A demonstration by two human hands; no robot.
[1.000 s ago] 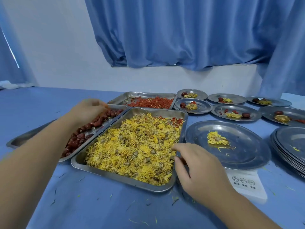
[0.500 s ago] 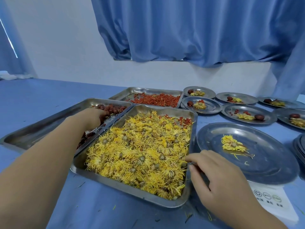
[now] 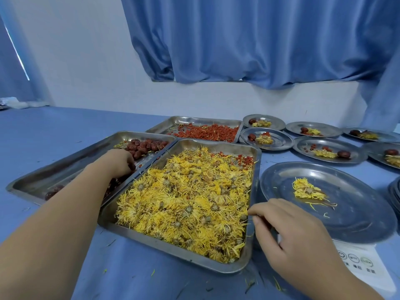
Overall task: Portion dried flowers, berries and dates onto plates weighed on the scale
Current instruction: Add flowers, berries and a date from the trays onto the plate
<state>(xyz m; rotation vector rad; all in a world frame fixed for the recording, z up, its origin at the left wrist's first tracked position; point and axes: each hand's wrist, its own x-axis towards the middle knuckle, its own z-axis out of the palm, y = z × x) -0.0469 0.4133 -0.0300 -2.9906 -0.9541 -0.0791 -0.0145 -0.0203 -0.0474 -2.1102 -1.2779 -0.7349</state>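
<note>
Head view: left hand (image 3: 116, 163) has been dug into the dates (image 3: 147, 146), curled, catch unclear; right hand (image 3: 287, 232) is left slack at the flower tray (image 3: 256, 187). Date likely plated next.

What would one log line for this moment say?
left hand: in date tray, among dates | right hand: at flower tray rim | plate on scale: flowers only

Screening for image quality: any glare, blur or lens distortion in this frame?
Head view: soft even light, faint shadows; dull sheen on the plate on the scale, not blown out. Head view edges: wide-angle stretch, curtain leaning inward.
</note>
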